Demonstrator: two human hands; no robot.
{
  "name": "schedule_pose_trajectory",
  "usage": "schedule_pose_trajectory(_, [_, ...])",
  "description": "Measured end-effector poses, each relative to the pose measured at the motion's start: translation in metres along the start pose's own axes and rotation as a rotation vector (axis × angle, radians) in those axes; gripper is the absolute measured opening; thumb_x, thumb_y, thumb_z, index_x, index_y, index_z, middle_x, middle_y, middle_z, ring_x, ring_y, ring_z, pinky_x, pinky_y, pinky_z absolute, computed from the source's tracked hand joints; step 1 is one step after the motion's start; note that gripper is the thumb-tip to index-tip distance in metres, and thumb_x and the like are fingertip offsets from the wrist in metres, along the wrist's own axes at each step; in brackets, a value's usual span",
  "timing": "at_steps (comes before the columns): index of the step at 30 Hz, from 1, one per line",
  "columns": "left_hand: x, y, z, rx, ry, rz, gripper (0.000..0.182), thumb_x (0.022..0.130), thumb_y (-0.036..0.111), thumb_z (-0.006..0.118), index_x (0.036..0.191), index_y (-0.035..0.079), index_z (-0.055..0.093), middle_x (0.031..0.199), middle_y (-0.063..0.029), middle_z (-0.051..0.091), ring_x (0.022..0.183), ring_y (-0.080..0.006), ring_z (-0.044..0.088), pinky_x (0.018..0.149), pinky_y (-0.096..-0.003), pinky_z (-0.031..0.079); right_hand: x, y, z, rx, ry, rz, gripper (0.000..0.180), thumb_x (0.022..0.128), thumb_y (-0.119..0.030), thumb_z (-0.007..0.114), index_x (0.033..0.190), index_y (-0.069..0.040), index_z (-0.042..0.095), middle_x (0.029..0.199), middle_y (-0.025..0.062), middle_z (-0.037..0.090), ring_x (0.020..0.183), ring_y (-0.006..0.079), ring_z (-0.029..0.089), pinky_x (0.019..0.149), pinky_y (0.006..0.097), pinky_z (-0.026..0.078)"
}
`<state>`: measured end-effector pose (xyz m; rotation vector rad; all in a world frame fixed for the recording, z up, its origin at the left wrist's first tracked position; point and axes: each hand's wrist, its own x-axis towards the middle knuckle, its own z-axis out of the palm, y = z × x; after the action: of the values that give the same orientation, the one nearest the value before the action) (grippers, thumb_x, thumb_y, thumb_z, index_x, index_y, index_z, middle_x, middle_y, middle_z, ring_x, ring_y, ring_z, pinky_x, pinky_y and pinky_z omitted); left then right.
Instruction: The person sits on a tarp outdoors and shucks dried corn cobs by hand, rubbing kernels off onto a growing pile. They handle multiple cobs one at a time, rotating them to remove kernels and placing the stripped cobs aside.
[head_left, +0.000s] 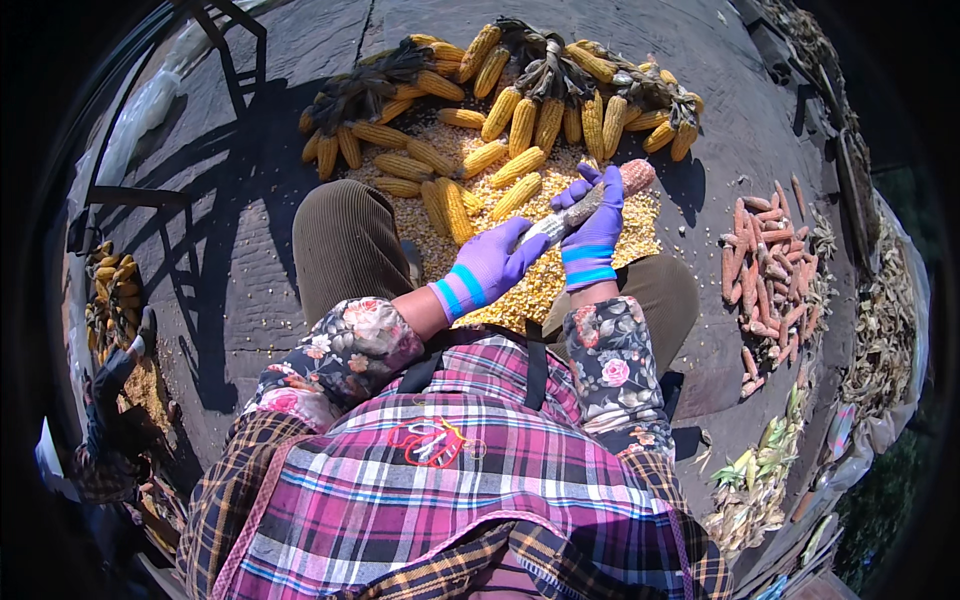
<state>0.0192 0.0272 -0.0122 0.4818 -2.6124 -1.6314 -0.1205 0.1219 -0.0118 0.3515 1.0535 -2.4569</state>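
Note:
Both my hands wear purple knit gloves with blue bands at the cuffs. My left hand (487, 266) is closed around the pale, greyish end of a long rod-like thing (574, 212), whose exact kind I cannot tell. Around its upper part is my right hand (596, 221), with a reddish corn cob (637, 177) at the far end by the fingers. Beneath the hands spreads a heap of loose yellow corn kernels (525, 296). Loose ears of corn (517, 196) lie on the heap, and husk-tied bunches of ears (551, 112) form an arc beyond it.
Stripped reddish cobs (772, 270) are piled at the right, with dry husks (757, 487) below them. A metal frame (139, 196) stands at the left. Another person (112, 405) sits at the far left beside more corn (116, 292). My knees flank the kernel heap.

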Motion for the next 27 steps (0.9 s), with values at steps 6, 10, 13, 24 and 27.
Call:
schedule_pose_trajectory(6, [0.013, -0.046, 0.006, -0.232, -0.065, 0.108, 0.031, 0.103, 0.034, 0.050, 0.094, 0.005, 0.054, 0.068, -0.0069, 0.060, 0.058, -0.0181, 0.058, 0.056, -0.0339, 0.047, -0.003, 0.003, -0.003, 0.007, -0.118, 0.091, 0.042, 0.099, -0.048, 0.054, 0.101, -0.006, 0.060, 0.056, -0.0051, 0.027, 0.047, 0.0118, 0.029, 0.050, 0.0317, 0.032])
schedule_pose_trajectory(10, [0.020, -0.025, -0.007, -0.398, -0.313, -0.316, 0.019, 0.103, 0.023, 0.048, 0.102, 0.006, 0.058, 0.082, -0.0062, 0.064, 0.062, -0.0134, 0.064, 0.051, -0.0305, 0.049, -0.006, 0.000, -0.004, 0.009, -0.111, 0.054, 0.042, 0.098, -0.046, 0.056, 0.101, -0.004, 0.060, 0.056, -0.0035, 0.033, 0.046, 0.0122, 0.033, 0.048, 0.0312, 0.034])
schedule_pose_trajectory(13, [0.020, -0.044, -0.001, -0.462, -0.322, -0.145, 0.019, 0.102, 0.025, 0.051, 0.106, 0.008, 0.058, 0.085, -0.0076, 0.066, 0.065, -0.0163, 0.066, 0.053, -0.0303, 0.050, -0.007, 0.001, -0.003, 0.057, -0.181, 0.049, 0.042, 0.097, -0.043, 0.059, 0.102, -0.002, 0.060, 0.056, -0.0010, 0.042, 0.044, 0.0134, 0.041, 0.045, 0.0309, 0.038])
schedule_pose_trajectory(24, [-0.004, 0.001, 0.002, 0.299, 0.116, 0.229, 0.061, 0.090, 0.053, 0.065, 0.131, 0.008, 0.055, 0.117, -0.0208, 0.066, 0.100, -0.0395, 0.066, 0.084, -0.0458, 0.053, -0.010, -0.004, 0.007, -0.092, 0.032, -0.058, 0.042, 0.096, -0.043, 0.061, 0.103, -0.001, 0.058, 0.057, -0.0004, 0.042, 0.045, 0.0139, 0.042, 0.047, 0.0316, 0.040])
schedule_pose_trajectory(27, [-0.001, 0.000, -0.002, 0.253, 0.156, 0.268, 0.051, 0.091, 0.046, 0.067, 0.120, 0.004, 0.063, 0.107, -0.0193, 0.069, 0.094, -0.0365, 0.069, 0.080, -0.0436, 0.056, -0.011, -0.005, 0.008, -0.096, -0.004, -0.054, 0.043, 0.097, -0.043, 0.061, 0.105, -0.001, 0.057, 0.057, -0.0003, 0.042, 0.047, 0.0141, 0.042, 0.048, 0.0320, 0.040])
